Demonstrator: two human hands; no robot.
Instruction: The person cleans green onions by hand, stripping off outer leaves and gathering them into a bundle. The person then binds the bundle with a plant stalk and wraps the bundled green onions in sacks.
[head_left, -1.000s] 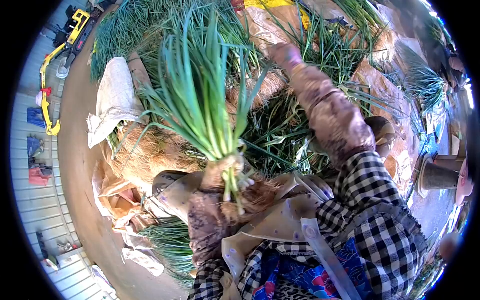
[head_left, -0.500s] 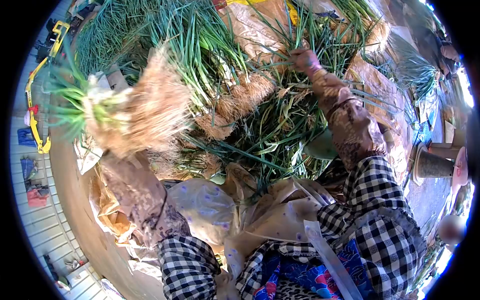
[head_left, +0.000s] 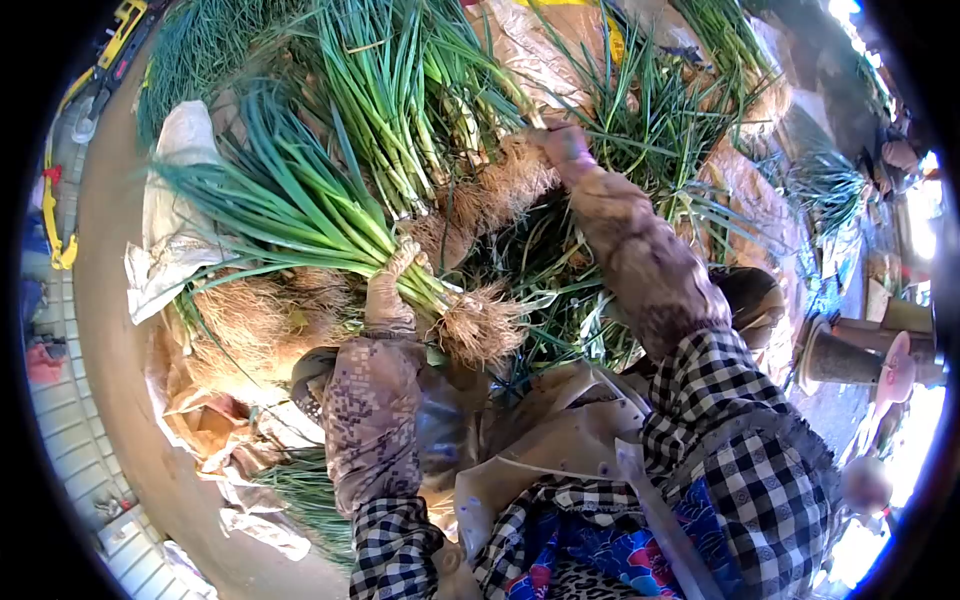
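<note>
My left hand (head_left: 392,292) is closed round the white stalks of a bunch of green onions (head_left: 325,220). Its leaves point up and left, and its brown roots hang to the right of the hand. Farther up, my right hand (head_left: 562,143) is closed at the root end of thin green onion stalks, beside a pile of green onions (head_left: 385,120) with roots toward me. Its fingertips are partly hidden. Loose green leaves (head_left: 560,270) lie below and between the hands.
A white sack (head_left: 180,200) lies at the left near more rooted bunches (head_left: 250,330). Brown wrapping (head_left: 535,50) is at the top, with more onions at the right. A grey bucket-like object (head_left: 845,355) stands at the right. A person's hand (head_left: 898,154) shows at the far right.
My left hand swung the bunch out to the left, roots up, then brought it back, leaves now pointing up and left. My right hand moved right, then back to the onion stalks.
</note>
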